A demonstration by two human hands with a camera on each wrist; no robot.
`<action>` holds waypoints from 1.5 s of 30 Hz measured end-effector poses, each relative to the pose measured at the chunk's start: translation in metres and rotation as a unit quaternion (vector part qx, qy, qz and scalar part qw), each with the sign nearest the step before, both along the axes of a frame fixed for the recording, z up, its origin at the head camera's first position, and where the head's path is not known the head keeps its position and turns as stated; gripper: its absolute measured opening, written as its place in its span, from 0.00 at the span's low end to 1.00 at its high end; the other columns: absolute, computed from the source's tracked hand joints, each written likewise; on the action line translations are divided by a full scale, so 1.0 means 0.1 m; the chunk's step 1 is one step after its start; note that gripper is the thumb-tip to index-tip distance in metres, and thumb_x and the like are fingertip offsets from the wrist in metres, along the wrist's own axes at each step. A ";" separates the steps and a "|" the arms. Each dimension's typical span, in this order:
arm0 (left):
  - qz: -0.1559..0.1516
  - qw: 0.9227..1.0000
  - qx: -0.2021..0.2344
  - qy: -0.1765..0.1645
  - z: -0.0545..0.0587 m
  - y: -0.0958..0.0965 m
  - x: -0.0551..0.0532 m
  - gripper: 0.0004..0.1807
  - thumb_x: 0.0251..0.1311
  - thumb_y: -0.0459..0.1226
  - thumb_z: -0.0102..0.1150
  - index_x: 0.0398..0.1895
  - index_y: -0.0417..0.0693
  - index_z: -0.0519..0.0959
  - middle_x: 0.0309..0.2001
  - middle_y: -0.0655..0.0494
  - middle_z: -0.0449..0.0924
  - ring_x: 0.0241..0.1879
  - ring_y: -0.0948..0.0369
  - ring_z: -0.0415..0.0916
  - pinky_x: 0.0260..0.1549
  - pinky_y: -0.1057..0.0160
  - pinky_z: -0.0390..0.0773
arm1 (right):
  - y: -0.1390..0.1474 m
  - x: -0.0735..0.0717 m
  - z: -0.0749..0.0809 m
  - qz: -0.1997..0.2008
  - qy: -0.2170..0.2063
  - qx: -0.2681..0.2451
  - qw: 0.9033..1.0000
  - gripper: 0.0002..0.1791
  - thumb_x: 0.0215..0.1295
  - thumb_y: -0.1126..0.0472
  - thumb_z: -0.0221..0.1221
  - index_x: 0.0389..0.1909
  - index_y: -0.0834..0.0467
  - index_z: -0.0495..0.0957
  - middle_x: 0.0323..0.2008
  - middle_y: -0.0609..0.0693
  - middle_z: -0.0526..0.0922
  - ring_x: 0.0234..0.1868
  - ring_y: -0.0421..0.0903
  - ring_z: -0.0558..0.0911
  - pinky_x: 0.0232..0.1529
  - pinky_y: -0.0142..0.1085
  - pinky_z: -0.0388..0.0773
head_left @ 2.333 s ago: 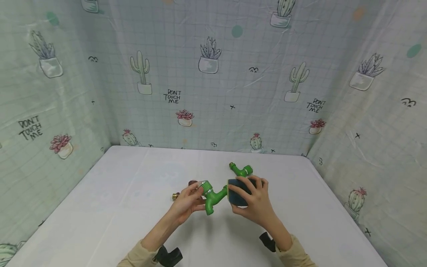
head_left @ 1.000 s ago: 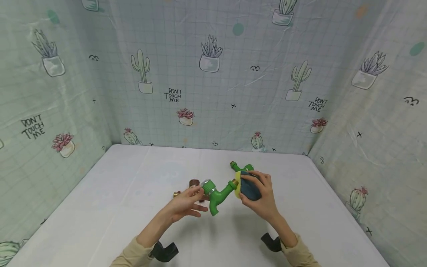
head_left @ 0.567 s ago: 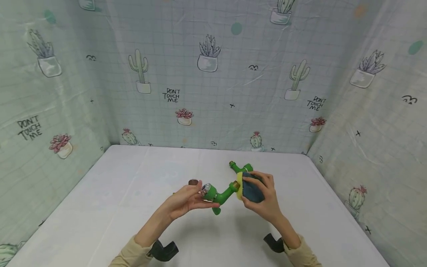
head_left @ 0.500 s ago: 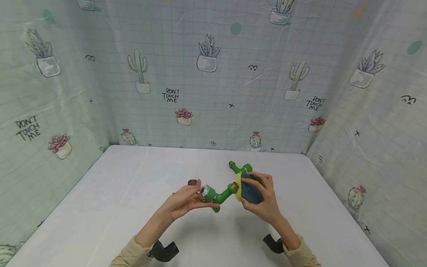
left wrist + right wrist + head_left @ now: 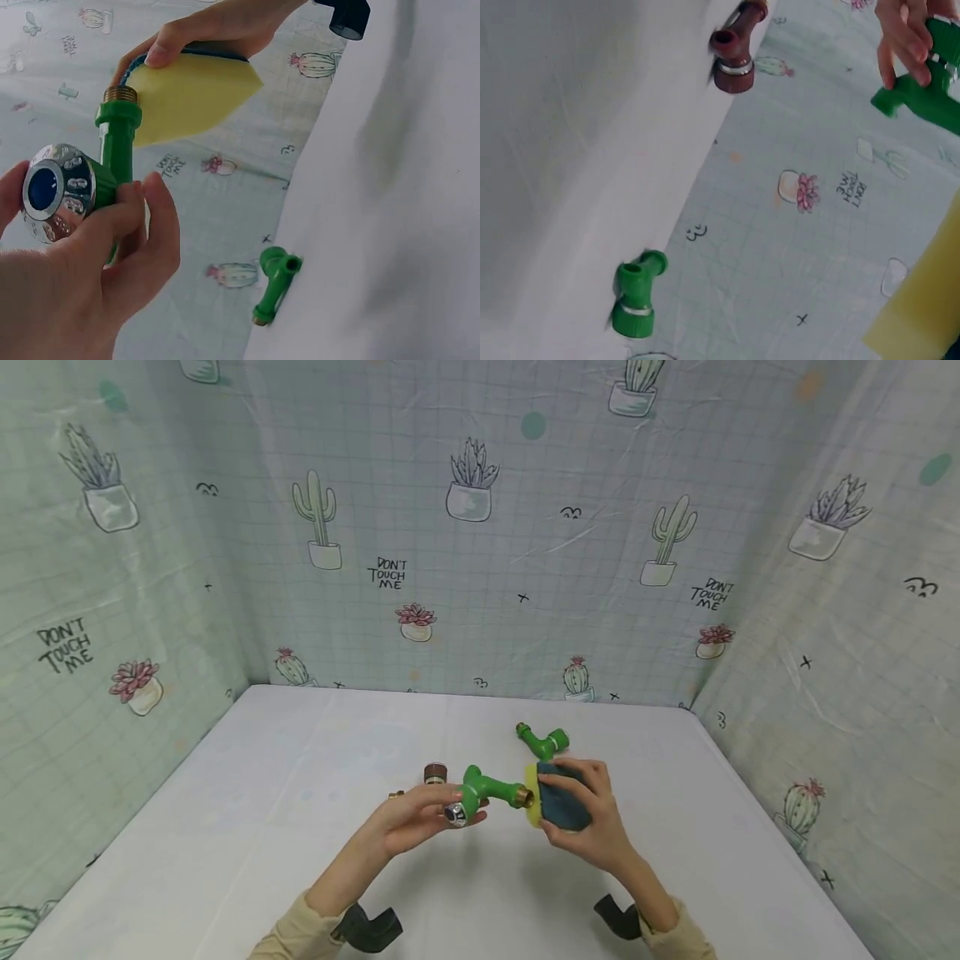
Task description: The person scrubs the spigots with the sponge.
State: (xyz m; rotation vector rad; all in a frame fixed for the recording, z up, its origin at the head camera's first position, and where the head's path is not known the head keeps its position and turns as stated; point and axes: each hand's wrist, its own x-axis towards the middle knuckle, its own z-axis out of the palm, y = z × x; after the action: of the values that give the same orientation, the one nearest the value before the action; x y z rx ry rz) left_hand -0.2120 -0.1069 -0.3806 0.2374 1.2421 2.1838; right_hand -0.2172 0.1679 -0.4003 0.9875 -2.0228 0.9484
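In the head view my left hand [image 5: 416,821] grips a green tap [image 5: 495,788] by its knob end, above the table. The tap's chrome knob cap [image 5: 46,189] faces the camera in the left wrist view, and its brass threaded end [image 5: 523,797] points right. My right hand [image 5: 596,827] holds a sponge [image 5: 564,803], its dark blue side under my fingers and its yellow side toward the tap. The yellow face meets the brass thread in the head view; whether they press together is hard to tell. Only the sponge's yellow edge [image 5: 922,300] shows in the right wrist view.
A second green tap [image 5: 542,742] lies on the white table [image 5: 337,760] behind the sponge. Farther left lies a brown tap [image 5: 435,772], partly hidden by my left hand. Black curved pieces [image 5: 371,930] sit at both wrists. Cactus-patterned cloth [image 5: 465,577] surrounds the table.
My left hand has rolled the tap: its spout pointed down and now points up and away, with the knob cap tipped downward. The sponge shifted right, then slightly lower, staying at the threaded end.
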 end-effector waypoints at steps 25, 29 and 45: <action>-0.071 0.993 -0.087 0.018 -0.10 0.14 0.03 0.32 0.57 0.28 0.50 0.64 0.33 0.51 0.48 0.40 0.70 0.39 0.49 0.79 0.44 0.49 0.77 | -0.31 -0.12 0.15 0.042 0.021 0.209 0.977 0.23 0.42 0.49 0.63 0.45 0.41 0.76 0.51 0.47 0.72 0.51 0.48 0.62 0.41 0.47 0.62; -0.058 0.993 -0.101 0.013 -0.12 0.14 0.03 0.32 0.56 0.27 0.50 0.64 0.33 0.53 0.47 0.39 0.69 0.38 0.50 0.80 0.43 0.50 0.78 | -0.28 -0.20 0.11 0.019 0.053 0.218 0.974 0.23 0.41 0.48 0.63 0.44 0.42 0.76 0.51 0.48 0.72 0.51 0.50 0.63 0.40 0.48 0.62; -0.048 0.981 -0.178 0.056 -0.12 0.11 -0.01 0.25 0.54 0.26 0.52 0.55 0.23 0.63 0.45 0.41 0.70 0.36 0.49 0.81 0.39 0.51 0.80 | -0.39 -0.18 0.25 0.059 0.053 0.296 0.952 0.23 0.40 0.49 0.65 0.43 0.40 0.76 0.52 0.44 0.73 0.56 0.50 0.65 0.50 0.62 0.60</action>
State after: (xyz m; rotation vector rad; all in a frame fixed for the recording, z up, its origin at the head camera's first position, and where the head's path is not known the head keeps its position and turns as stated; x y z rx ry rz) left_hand -0.2128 -0.0957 -0.3923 0.2680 1.6213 1.8482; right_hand -0.2354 0.1285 -0.3749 1.4510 -2.2182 0.3225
